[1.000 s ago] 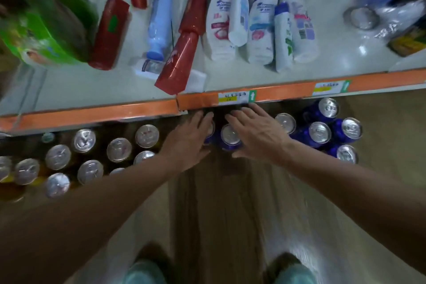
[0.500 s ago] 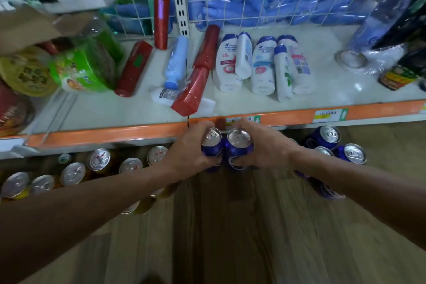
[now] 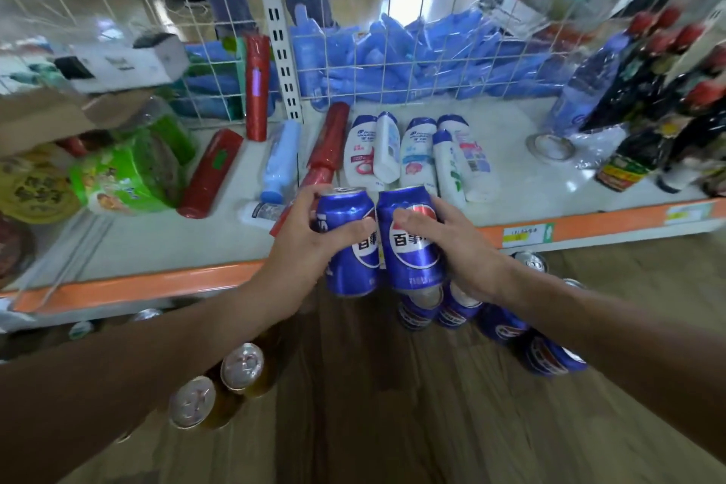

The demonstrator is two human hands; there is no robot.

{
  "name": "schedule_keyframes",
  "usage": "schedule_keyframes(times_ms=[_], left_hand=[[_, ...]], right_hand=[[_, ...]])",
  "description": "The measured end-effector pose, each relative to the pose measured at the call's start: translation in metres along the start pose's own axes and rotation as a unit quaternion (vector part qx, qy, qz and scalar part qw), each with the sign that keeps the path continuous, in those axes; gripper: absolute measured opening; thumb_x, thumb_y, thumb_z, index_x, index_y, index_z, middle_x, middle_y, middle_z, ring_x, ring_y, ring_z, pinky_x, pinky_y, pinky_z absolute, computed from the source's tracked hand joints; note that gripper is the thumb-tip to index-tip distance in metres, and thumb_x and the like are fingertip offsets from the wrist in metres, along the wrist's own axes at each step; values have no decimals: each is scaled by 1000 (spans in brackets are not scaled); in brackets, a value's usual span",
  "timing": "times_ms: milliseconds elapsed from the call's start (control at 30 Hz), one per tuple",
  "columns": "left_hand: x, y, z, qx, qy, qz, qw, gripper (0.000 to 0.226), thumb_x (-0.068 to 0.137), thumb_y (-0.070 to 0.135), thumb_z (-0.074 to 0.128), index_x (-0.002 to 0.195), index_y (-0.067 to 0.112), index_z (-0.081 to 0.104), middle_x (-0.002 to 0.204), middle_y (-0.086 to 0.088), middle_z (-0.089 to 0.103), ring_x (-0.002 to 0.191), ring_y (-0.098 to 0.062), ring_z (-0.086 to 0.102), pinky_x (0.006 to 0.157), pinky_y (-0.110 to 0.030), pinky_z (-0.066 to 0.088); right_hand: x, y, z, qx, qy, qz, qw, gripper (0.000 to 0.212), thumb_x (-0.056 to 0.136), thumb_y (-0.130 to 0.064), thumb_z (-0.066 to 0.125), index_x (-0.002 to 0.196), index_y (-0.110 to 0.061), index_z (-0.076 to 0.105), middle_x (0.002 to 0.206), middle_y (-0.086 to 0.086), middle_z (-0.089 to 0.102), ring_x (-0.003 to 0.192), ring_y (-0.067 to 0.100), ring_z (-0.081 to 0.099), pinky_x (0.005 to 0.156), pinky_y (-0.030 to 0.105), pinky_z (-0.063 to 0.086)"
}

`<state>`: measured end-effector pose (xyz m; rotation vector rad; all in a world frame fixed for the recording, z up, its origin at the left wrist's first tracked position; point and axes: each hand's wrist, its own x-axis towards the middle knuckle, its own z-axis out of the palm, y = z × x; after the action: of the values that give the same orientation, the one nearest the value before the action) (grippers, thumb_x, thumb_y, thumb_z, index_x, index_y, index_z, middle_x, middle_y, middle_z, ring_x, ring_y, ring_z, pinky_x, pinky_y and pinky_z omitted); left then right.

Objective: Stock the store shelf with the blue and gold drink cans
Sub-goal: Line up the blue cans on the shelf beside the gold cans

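My left hand (image 3: 302, 244) grips a blue drink can (image 3: 347, 271) and my right hand (image 3: 459, 248) grips a second blue can (image 3: 410, 248). Both cans are upright, side by side, lifted level with the orange front edge of the white shelf (image 3: 157, 244). Several more blue cans (image 3: 506, 330) stand on the floor under my right forearm. Gold cans (image 3: 220, 389) with silver tops stand on the floor under my left forearm, partly hidden by it.
On the shelf lie white shampoo bottles (image 3: 416, 153), red tubes (image 3: 208, 173) and a green package (image 3: 125, 173). Dark bottles with red caps (image 3: 660, 118) stand at the right. A wire grid (image 3: 393, 51) backs the shelf. Wooden floor lies below.
Both hands closed round one blue can each on the floor and lifted them up to shelf-edge height. The camera view has tilted upward.
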<state>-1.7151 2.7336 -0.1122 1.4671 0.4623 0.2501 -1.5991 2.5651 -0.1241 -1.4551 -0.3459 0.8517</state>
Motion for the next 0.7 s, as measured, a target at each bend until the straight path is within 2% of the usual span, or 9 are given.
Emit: schedule_keyframes(times_ms=[133, 267, 333, 400, 467, 567, 633, 700], left_hand=[[15, 4, 6, -59, 10, -24, 998, 68, 65, 32, 85, 125, 22, 55, 114, -3, 72, 100, -24, 73, 82, -47, 60], [6, 8, 12, -85, 35, -69, 993, 67, 70, 30, 88, 128, 24, 56, 116, -4, 72, 100, -25, 73, 80, -45, 60], [-9, 16, 16, -82, 44, -100, 991, 54, 78, 26, 84, 125, 26, 57, 114, -2, 73, 99, -24, 74, 81, -45, 61], [-27, 31, 21, -73, 47, -131, 988, 45, 83, 21, 79, 123, 26, 57, 110, -1, 74, 93, -21, 75, 75, -40, 62], [-46, 55, 26, -64, 39, -163, 984, 41, 86, 19, 77, 121, 26, 57, 105, 0, 74, 86, -17, 75, 67, -31, 61], [-74, 109, 34, -50, 47, -190, 979, 36, 86, 16, 77, 115, 27, 59, 97, 3, 75, 78, -11, 75, 59, -21, 57], [-90, 154, 43, -50, 46, -195, 978, 38, 83, 16, 80, 115, 25, 61, 99, 0, 76, 81, -16, 75, 63, -26, 59], [-104, 208, 55, -60, 48, -195, 978, 46, 78, 22, 84, 118, 22, 60, 102, -2, 76, 88, -22, 75, 68, -32, 60]], right_hand=[[3, -2, -3, 5, 8, 13, 1000, 65, 77, -45, 79, 132, -20, 54, 117, 8, 73, 105, 31, 71, 93, 53, 55], [-9, -8, 1, -1, 45, 48, 998, 67, 72, -53, 82, 126, -23, 57, 111, 6, 74, 99, 28, 73, 88, 51, 58], [-27, -21, 8, -16, 57, 65, 996, 62, 71, -54, 76, 122, -25, 59, 108, 3, 75, 94, 22, 74, 80, 41, 61], [-49, -37, 13, -35, 71, 71, 994, 59, 71, -53, 71, 120, -23, 60, 104, 2, 76, 89, 18, 75, 71, 30, 60], [-74, -57, 15, -38, 79, 85, 993, 56, 73, -51, 71, 119, -21, 61, 101, 2, 76, 89, 19, 75, 68, 27, 58], [-111, -101, 21, -25, 97, 110, 989, 40, 84, -38, 72, 118, -19, 62, 100, 3, 76, 88, 19, 75, 67, 25, 57], [-137, -141, 24, -25, 106, 121, 987, 31, 88, -31, 72, 117, -21, 63, 100, 3, 75, 90, 20, 74, 68, 27, 58], [-160, -190, 28, -28, 122, 123, 984, 27, 88, -30, 75, 112, -24, 64, 95, -5, 76, 89, 18, 74, 72, 30, 60]])
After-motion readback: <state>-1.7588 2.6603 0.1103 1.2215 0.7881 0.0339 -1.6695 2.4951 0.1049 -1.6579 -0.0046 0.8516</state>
